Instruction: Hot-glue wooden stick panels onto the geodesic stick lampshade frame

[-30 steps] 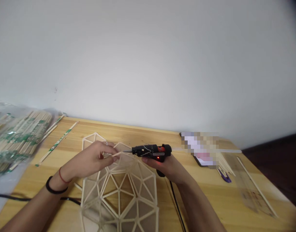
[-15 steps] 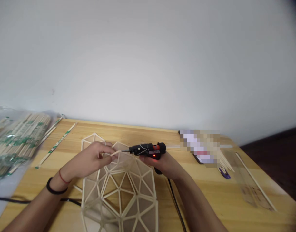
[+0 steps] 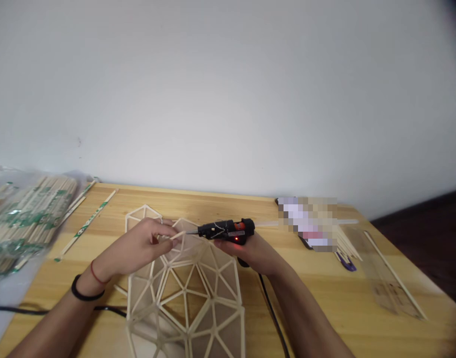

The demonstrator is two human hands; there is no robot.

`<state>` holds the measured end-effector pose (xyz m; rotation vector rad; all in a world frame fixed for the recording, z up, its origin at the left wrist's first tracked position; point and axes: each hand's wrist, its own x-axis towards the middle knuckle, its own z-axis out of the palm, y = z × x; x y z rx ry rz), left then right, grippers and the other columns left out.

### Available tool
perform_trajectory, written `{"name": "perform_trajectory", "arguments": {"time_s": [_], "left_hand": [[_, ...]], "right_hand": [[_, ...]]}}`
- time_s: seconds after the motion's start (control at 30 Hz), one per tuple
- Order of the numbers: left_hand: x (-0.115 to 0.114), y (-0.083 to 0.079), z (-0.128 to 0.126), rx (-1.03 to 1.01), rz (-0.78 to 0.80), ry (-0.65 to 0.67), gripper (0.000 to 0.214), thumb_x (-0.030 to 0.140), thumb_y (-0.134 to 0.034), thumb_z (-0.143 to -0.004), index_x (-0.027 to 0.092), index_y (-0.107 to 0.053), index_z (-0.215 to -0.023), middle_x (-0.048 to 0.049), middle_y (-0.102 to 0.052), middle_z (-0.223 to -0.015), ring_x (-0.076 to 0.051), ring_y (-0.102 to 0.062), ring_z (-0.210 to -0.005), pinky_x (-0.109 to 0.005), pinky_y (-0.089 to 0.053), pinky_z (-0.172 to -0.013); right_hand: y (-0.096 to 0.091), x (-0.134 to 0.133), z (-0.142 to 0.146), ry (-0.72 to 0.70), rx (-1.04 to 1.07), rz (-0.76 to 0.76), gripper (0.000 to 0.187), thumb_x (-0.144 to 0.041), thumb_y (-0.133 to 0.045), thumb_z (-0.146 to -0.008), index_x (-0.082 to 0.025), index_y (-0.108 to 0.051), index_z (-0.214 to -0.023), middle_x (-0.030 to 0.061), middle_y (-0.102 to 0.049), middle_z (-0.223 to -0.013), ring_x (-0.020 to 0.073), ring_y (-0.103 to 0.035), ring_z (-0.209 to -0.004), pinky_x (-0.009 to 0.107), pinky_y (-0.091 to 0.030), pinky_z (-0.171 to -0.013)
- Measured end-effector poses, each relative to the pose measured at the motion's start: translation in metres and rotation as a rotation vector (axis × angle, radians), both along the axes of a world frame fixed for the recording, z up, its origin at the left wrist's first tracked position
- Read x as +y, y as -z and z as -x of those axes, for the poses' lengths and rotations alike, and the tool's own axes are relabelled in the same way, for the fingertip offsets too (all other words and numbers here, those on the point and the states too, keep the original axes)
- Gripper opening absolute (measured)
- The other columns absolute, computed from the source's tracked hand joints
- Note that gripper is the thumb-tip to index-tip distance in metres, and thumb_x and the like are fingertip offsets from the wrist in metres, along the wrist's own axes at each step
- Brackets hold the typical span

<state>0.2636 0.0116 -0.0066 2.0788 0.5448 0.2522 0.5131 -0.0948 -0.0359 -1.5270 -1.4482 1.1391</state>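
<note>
Left hand (image 3: 138, 246) pinches a loose stick (image 3: 178, 235) over the far edge of the stick dome (image 3: 183, 293) on the table (image 3: 325, 293). Right hand (image 3: 252, 252) grips the glue gun (image 3: 226, 230) (lamp lit), nozzle at the stick's tip. Many triangles are joined; this stick seems unbonded.

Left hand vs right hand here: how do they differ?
Left hand pinches a thin bare stick; right hand grips a black glue gun, its red light on. Left wrist wears a black band and red string; right wrist is bare. Both meet above the dome frame, at its far side, nozzle close to the stick's tip.
</note>
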Motion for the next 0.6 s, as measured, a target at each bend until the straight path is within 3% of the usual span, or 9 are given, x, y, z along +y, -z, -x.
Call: {"name": "perform_trajectory", "arguments": {"time_s": [0.23,0.47,0.6], "left_hand": [[-0.0001,0.0023,0.0012,0.006,0.033,0.011,0.024,0.020,-0.052,-0.098,0.017,-0.074,-0.087,-0.0010,-0.067,-0.084,-0.014,-0.054,-0.077,-0.025,-0.039,-0.066],[-0.0006,0.0013,0.0011,-0.002,0.020,0.005,0.026,0.023,-0.053,-0.098,0.016,-0.072,-0.081,-0.0011,-0.065,-0.081,-0.014,-0.054,-0.077,-0.025,-0.039,-0.068],[-0.0011,0.0011,0.0003,0.029,0.018,-0.003,0.027,0.024,-0.052,-0.098,0.016,-0.070,-0.080,-0.0008,-0.063,-0.079,-0.014,-0.052,-0.074,-0.025,-0.038,-0.065]], "right_hand": [[-0.0011,-0.0007,0.0004,0.002,0.041,-0.037,0.035,-0.047,-0.071,-0.084,-0.023,-0.078,-0.108,0.0049,-0.078,-0.107,0.0267,-0.068,-0.102,0.040,-0.052,-0.093],[0.0018,0.0004,0.0011,0.014,-0.024,0.013,0.032,-0.043,-0.068,-0.085,-0.020,-0.078,-0.104,0.0045,-0.077,-0.094,0.0239,-0.066,-0.088,0.036,-0.052,-0.080],[-0.0020,-0.0002,-0.0020,0.030,-0.017,-0.012,0.034,-0.045,-0.069,-0.083,-0.022,-0.077,-0.105,0.0046,-0.077,-0.100,0.0254,-0.067,-0.092,0.037,-0.052,-0.082]]}}
